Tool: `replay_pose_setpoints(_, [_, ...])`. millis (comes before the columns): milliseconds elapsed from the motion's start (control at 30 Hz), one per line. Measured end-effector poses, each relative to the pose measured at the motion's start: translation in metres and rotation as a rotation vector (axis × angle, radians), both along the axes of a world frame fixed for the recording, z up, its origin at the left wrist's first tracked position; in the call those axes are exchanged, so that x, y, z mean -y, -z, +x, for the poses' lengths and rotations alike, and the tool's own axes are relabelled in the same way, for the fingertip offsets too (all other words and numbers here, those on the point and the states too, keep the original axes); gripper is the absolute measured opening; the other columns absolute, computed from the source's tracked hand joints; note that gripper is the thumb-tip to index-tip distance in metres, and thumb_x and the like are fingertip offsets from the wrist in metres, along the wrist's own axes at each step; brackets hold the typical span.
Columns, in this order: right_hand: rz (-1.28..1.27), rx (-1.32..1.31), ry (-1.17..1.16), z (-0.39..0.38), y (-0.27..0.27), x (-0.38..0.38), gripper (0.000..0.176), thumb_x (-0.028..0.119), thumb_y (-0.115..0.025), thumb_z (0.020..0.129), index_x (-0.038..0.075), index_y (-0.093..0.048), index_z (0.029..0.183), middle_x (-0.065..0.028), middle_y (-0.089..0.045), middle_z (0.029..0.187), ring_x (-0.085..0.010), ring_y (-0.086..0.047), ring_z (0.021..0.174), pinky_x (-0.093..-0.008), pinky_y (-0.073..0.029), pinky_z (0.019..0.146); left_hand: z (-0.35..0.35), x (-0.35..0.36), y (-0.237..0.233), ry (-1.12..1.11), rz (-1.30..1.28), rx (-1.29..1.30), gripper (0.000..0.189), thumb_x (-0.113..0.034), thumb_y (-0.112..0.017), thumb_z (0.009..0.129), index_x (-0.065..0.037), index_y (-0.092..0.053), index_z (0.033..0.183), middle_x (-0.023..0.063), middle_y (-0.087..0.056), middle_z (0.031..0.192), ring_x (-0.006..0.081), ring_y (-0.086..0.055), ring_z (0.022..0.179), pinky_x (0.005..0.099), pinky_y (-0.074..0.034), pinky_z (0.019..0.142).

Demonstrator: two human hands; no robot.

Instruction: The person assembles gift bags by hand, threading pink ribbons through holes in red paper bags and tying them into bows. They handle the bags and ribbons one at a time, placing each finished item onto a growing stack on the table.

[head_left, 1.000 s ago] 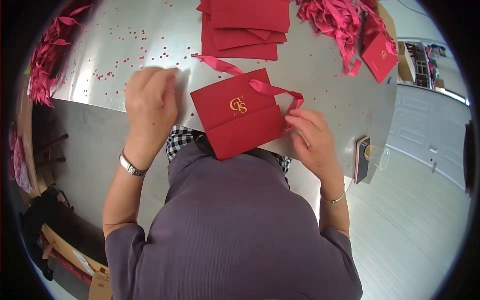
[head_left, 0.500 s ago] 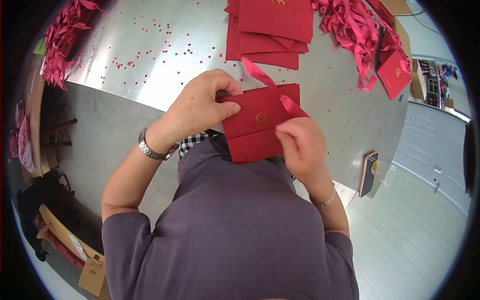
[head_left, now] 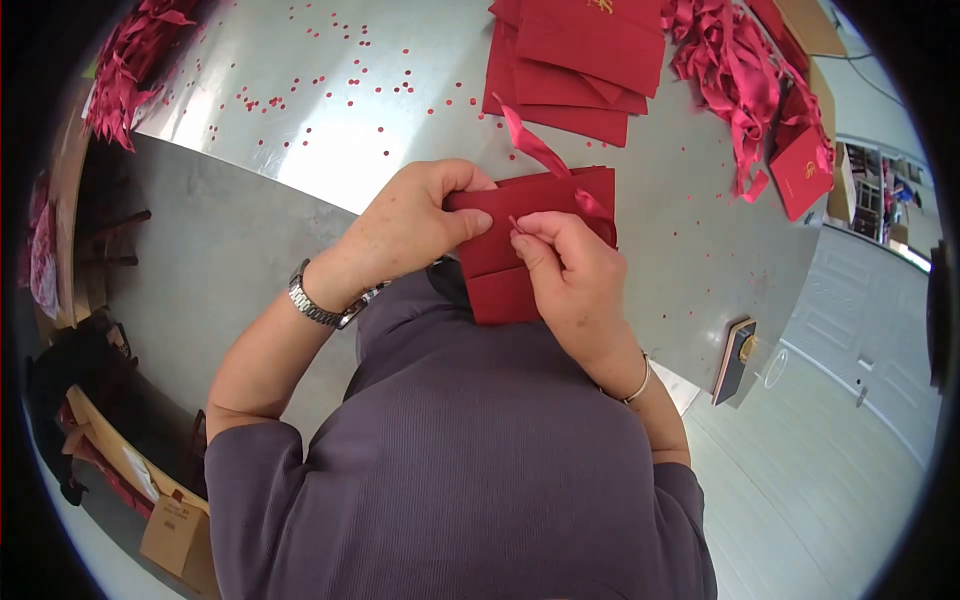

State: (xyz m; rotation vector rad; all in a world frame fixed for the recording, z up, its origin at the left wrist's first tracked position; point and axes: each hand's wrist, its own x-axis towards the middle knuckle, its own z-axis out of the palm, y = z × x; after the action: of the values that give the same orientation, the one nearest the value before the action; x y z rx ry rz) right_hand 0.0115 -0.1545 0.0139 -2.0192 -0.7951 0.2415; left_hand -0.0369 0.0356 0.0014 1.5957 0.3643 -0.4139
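Observation:
A red paper gift bag [head_left: 497, 297], folded flat, is held at the table's near edge against my body. My left hand [head_left: 410, 220] grips its upper left edge, thumb on the front and fingers behind. A pink-red ribbon [head_left: 535, 145] passes through the bag near its top; one end sticks up beyond the top edge. On the front, a part of the ribbon loops to the right and runs behind my right hand [head_left: 578, 275]. That hand's thumb and forefinger pinch the ribbon's thin tip over the middle of the bag. My fingers cover the gold print.
A stack of red bags [head_left: 580, 55] lies on the metal table [head_left: 680, 250] beyond my hands. Ribbon bundles [head_left: 725, 80] lie at the right, more ribbons [head_left: 130, 75] at the left. Red paper dots are scattered about. A phone [head_left: 734, 362] rests at the right edge.
My right hand has moved left and slightly up from the bag's right side to its middle, bringing the ribbon tip along. My left hand keeps its hold. The view has shifted slightly.

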Motion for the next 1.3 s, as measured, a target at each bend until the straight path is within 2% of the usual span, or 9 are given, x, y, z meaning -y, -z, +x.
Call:
replay_pose_setpoints(100, [-0.047,0.079,-0.014,0.003,0.002,-0.006,0.008,0.002,-0.069,0.085,-0.001,-0.066,0.092,-0.0098,-0.07,0.082,-0.0139,-0.067,0.071,-0.026,-0.052,0.063,-0.002,0.0,0.003,0.002,0.014,0.072,0.018,0.002,-0.062,0.089,0.002,-0.062,0.107,0.0002,-0.065,0.093,0.0055,-0.058,0.082,0.0221,-0.051,0.074])
replay_pose_setpoints(200, [0.021,0.081,0.035,0.003,0.006,-0.011,0.007,0.003,-0.068,0.081,0.002,-0.064,0.087,-0.0117,-0.066,0.074,-0.0256,-0.066,0.064,-0.0332,-0.051,0.058,-0.005,0.001,0.005,-0.012,-0.001,0.145,0.019,0.003,-0.062,0.089,0.003,-0.062,0.108,0.0007,-0.065,0.093,0.0059,-0.059,0.083,0.0222,-0.051,0.074])
replay_pose_setpoints(533, [-0.052,0.208,-0.03,0.009,0.004,-0.024,0.006,0.004,-0.066,0.08,0.003,-0.061,0.082,-0.0103,-0.063,0.069,-0.0256,-0.063,0.061,-0.0348,-0.05,0.056,-0.01,0.008,0.001,-0.084,0.15,0.2,0.019,0.0,-0.063,0.088,0.002,-0.064,0.107,0.0028,-0.068,0.089,0.0068,-0.061,0.082,0.0243,-0.052,0.072])
replay_pose_setpoints(733, [-0.407,0.554,-0.248,0.011,0.004,-0.027,0.004,0.007,-0.062,0.083,0.003,-0.061,0.083,-0.011,-0.063,0.071,-0.0264,-0.063,0.063,-0.036,-0.05,0.056,-0.009,0.017,0.004,-0.103,0.492,0.424,0.018,0.001,-0.061,0.085,0.002,-0.063,0.103,0.0137,-0.069,0.087,0.0213,-0.067,0.079,0.0314,-0.052,0.072])
replay_pose_setpoints(833, [-0.123,-0.301,0.037,0.016,-0.002,-0.03,0.006,0.008,-0.063,0.082,0.003,-0.062,0.085,-0.0147,-0.064,0.074,-0.0312,-0.064,0.066,-0.0392,-0.05,0.058,-0.012,0.014,0.005,-0.124,0.467,0.448,0.018,0.003,-0.06,0.083,0.002,-0.062,0.102,0.0164,-0.068,0.088,0.0279,-0.068,0.08,0.0336,-0.053,0.072])
replay_pose_setpoints(1067, [-0.398,0.504,-0.199,0.01,0.002,-0.034,0.003,0.002,-0.063,0.08,0.001,-0.062,0.083,-0.0147,-0.064,0.074,-0.0305,-0.064,0.067,-0.0341,-0.05,0.058,-0.01,0.016,0.007,-0.073,0.556,0.511,0.023,0.003,-0.058,0.082,0.003,-0.061,0.105,0.0193,-0.067,0.092,0.0334,-0.067,0.083,0.0371,-0.053,0.072])
replay_pose_setpoints(1167, [-0.166,0.212,-0.06,0.013,0.008,-0.033,0.006,0.004,-0.065,0.081,0.001,-0.063,0.085,-0.0125,-0.065,0.071,-0.0253,-0.064,0.063,-0.0316,-0.05,0.057,-0.011,0.013,0.005,-0.042,0.588,0.554,0.023,0.003,-0.056,0.083,0.003,-0.06,0.106,0.0198,-0.067,0.09,0.0346,-0.067,0.08,0.0375,-0.053,0.069])
replay_pose_setpoints(1200, [-0.15,-0.154,-0.011,0.017,-0.005,-0.033,0.007,0.008,-0.064,0.082,0.002,-0.06,0.086,-0.0138,-0.065,0.072,-0.0299,-0.065,0.066,-0.0397,-0.051,0.059,-0.011,0.01,-0.002,-0.056,0.491,0.476,0.022,0.003,-0.056,0.084,0.003,-0.06,0.106,0.0199,-0.067,0.089,0.0349,-0.067,0.079,0.0374,-0.053,0.068])
replay_pose_setpoints(1300, [-0.139,-0.111,0.028,0.015,-0.001,-0.033,0.009,0.009,-0.066,0.082,0.004,-0.063,0.089,-0.0134,-0.066,0.074,-0.0305,-0.067,0.068,-0.0391,-0.052,0.061,-0.01,0.004,-0.006,-0.069,0.31,0.379,0.023,0.003,-0.053,0.085,0.003,-0.059,0.108,0.0203,-0.067,0.087,0.0349,-0.067,0.077,0.0364,-0.052,0.067])
